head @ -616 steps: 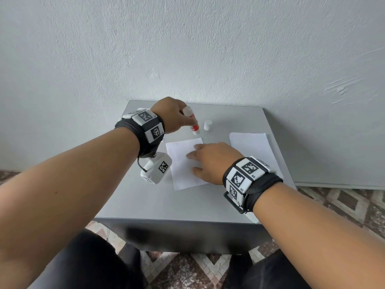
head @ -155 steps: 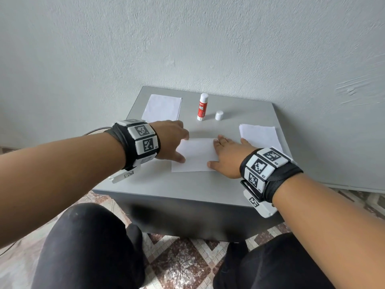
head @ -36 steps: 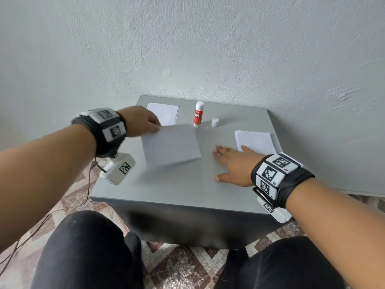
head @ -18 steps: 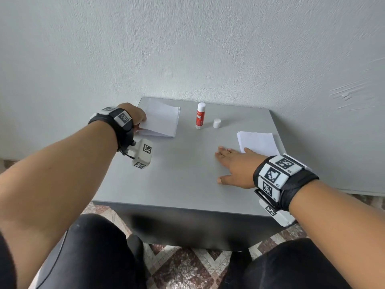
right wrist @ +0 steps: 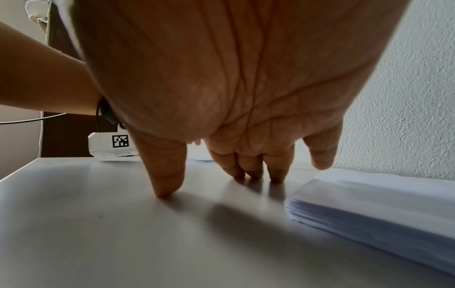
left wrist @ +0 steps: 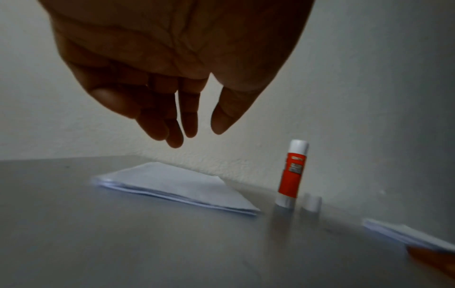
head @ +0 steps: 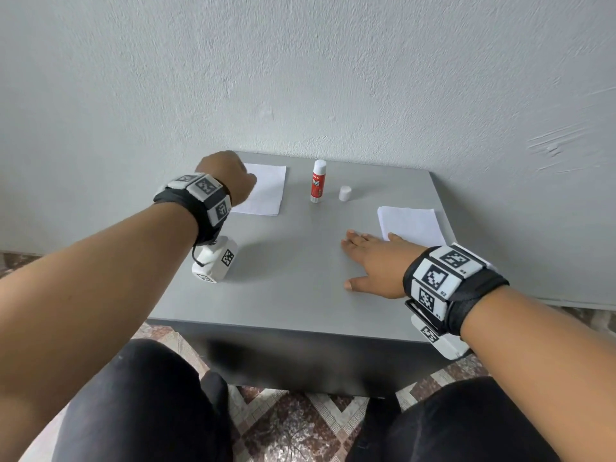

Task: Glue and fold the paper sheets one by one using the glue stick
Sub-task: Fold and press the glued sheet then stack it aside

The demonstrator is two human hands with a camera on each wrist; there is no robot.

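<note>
Starting far left: left grip (head: 230, 175) up off the bench (head: 283, 295), hanging over the near-left part of the folded pile (head: 266, 191). Fingers loose and pointing down in the left wrist view, holding nothing, not touching the paper.

Next along, toward the wall: glue stick (head: 318, 181) standing upright, long axis straight up, red label facing out. Cap (head: 345, 193) off and parked just beside it on the right, so looks ready to use as is.

Then the right grip (head: 373, 265): flat and released, thumb and fingertips (right wrist: 275, 175) down on bare bench, clutching nothing. Little finger sits just over the near-left corner of the unfolded stack (head: 411, 223), which lies against the right edge of the bench.

Guessing the next bit is pulling a fresh sheet into the middle. Key relation for that: stack lies directly right of and slightly beyond the right grip, basically touching distance, while the left grip is well apart on the other side. So right grip for the sheet, pretty obviously. Glue stick roughly between the two, maybe a touch nearer the left.

Might be fiddly peeling only one sheet off, edges look tightly stacked in the right wrist view.

No containers anywhere, just the two paper piles lying straight on the bench.
</note>
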